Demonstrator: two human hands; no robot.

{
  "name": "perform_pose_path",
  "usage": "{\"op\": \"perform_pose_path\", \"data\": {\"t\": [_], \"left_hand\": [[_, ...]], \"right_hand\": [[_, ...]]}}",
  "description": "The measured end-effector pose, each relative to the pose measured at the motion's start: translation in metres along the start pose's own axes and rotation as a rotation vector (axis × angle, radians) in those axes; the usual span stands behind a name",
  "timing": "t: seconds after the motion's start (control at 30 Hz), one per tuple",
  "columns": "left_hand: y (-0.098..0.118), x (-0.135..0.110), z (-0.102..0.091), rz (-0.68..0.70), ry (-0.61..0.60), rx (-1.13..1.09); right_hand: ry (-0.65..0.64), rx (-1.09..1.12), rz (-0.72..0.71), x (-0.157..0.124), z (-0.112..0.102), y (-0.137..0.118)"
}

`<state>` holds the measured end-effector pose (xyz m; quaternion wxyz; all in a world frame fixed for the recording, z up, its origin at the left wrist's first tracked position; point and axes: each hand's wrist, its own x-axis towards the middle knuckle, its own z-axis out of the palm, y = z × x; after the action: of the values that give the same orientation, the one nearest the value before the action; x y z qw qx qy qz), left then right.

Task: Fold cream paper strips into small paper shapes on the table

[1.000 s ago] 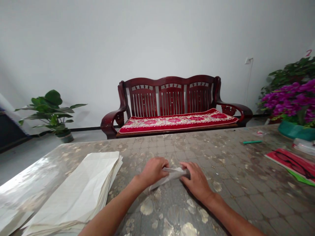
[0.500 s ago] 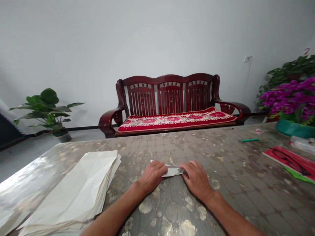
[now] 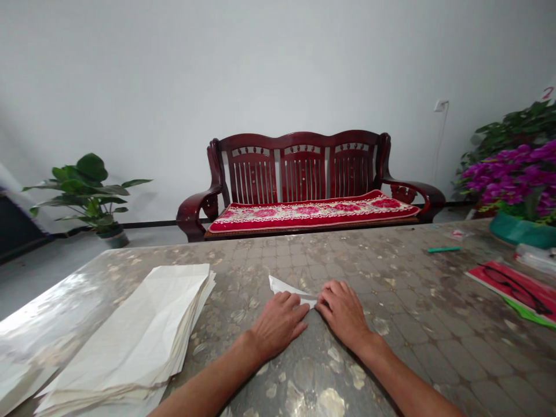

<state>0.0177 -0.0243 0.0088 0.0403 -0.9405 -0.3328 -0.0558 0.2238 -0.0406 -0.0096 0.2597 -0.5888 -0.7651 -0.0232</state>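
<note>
A small folded white paper [image 3: 283, 287] lies on the patterned table [image 3: 403, 301], its pointed end sticking out to the left. My left hand [image 3: 280, 322] lies flat over its near edge, fingers stretched out and pressing down. My right hand [image 3: 343, 313] rests on the paper's right end, fingers curved downward with the tips against it. Most of the paper is hidden under both hands. A stack of white paper sheets [image 3: 143, 330] lies to the left of my left forearm.
At the table's right stand purple flowers in a green pot [image 3: 519, 191], a red booklet [image 3: 516, 286], a green pen [image 3: 443, 250] and a clear packet [image 3: 536, 256]. Beyond the table are a red wooden bench [image 3: 304, 185] and a potted plant [image 3: 89, 200].
The paper came down from my fingers onto the table. My left hand opened flat over it, and both hands now press it down; the paper's left point shows more.
</note>
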Motion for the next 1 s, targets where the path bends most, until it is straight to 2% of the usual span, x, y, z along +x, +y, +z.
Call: {"op": "perform_pose_path", "data": {"t": [0.2, 0.37, 0.5, 0.67, 0.83, 1.0], "left_hand": [[0.002, 0.006, 0.010, 0.005, 0.011, -0.072], [0.006, 0.006, 0.004, -0.010, -0.013, -0.040], [0.009, 0.007, 0.003, -0.011, -0.034, 0.001], [0.013, 0.007, 0.012, -0.088, 0.020, -0.002], [0.017, 0.007, 0.017, -0.156, 0.039, -0.008], [0.019, 0.012, 0.015, -0.166, 0.047, 0.031]], "right_hand": [[-0.023, 0.114, 0.229, 0.005, 0.008, 0.005], [-0.084, 0.150, 0.340, 0.014, 0.011, 0.004], [-0.090, 0.105, 0.327, 0.016, 0.013, 0.002], [-0.092, 0.072, 0.313, 0.013, 0.013, 0.000], [-0.055, 0.128, 0.209, 0.011, 0.012, 0.003], [-0.042, 0.196, 0.126, 0.012, 0.014, 0.003]]}}
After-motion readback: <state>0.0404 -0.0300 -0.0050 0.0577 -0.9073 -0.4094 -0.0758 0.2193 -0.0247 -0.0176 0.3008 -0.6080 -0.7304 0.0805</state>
